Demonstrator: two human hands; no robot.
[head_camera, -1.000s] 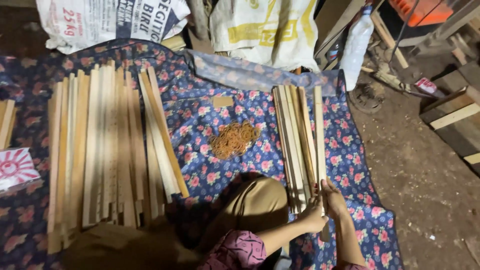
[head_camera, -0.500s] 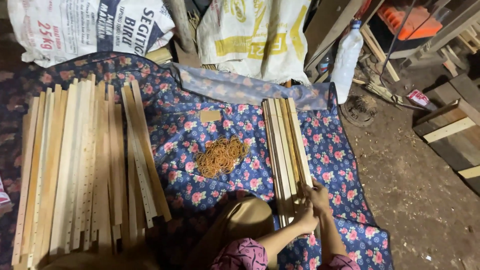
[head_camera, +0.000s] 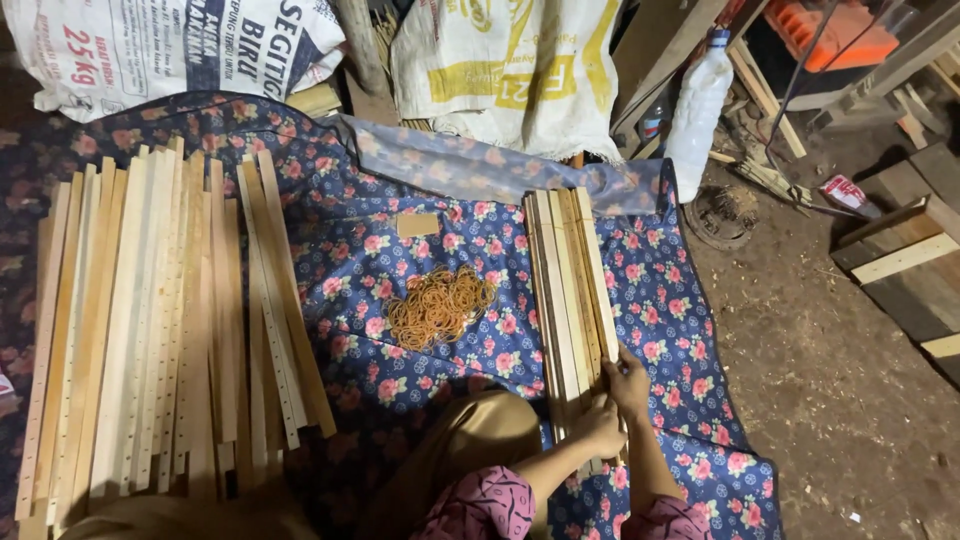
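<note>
Fingers (head_camera: 612, 408) of both hands clamp the near end of the small slat bundle (head_camera: 568, 290) lying near the right edge of the floral cloth (head_camera: 690, 330). Best to square the slat ends flush and grip tight; rubber bands (head_camera: 438, 305) lie just left.

The left hand (head_camera: 598, 428) and right hand (head_camera: 630, 380) cover the near ends of the slat bundle (head_camera: 565, 290), so each grip is unclear. The big slat pile (head_camera: 150, 330) and sacks (head_camera: 500, 70) are cut off by the frame edges.

Left hand (head_camera: 598, 428) and right hand (head_camera: 630, 380) curled, touching.
</note>
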